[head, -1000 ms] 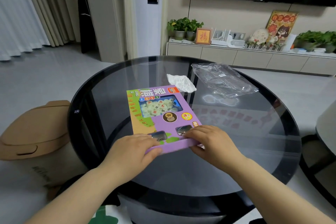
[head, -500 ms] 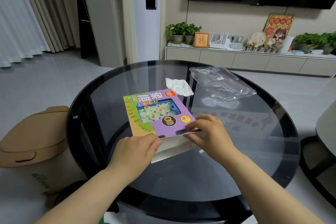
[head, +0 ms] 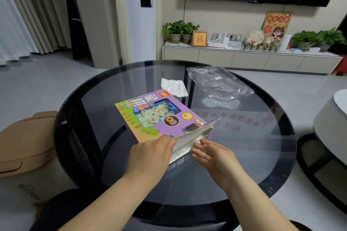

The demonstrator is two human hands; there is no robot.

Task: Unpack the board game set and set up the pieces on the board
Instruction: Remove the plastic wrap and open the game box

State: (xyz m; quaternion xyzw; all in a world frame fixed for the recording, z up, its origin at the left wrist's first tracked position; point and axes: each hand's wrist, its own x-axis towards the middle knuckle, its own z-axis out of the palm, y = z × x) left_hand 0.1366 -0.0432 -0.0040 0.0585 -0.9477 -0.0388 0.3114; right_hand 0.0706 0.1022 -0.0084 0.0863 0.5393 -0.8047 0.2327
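Note:
A flat purple and green board game box [head: 159, 112] lies on the round dark glass table [head: 244, 155]. Its clear window shows several pale round pieces [head: 152, 114] with characters. The near end flap [head: 191, 137] stands open, white on the inside. My left hand [head: 150, 157] grips the box's near left corner by the flap. My right hand [head: 212, 154] is just in front of the open end, fingers loosely stretched toward the opening, holding nothing.
A crumpled white paper [head: 174, 87] lies just beyond the box. A clear plastic bag [head: 219, 82] lies at the far right of the table. A tan bin [head: 24, 144] stands left of the table, a grey stool [head: 330, 122] to the right.
The near end of the box has been lifted and its flap pulled open. My right hand has let go of the box edge and now hovers at the opening.

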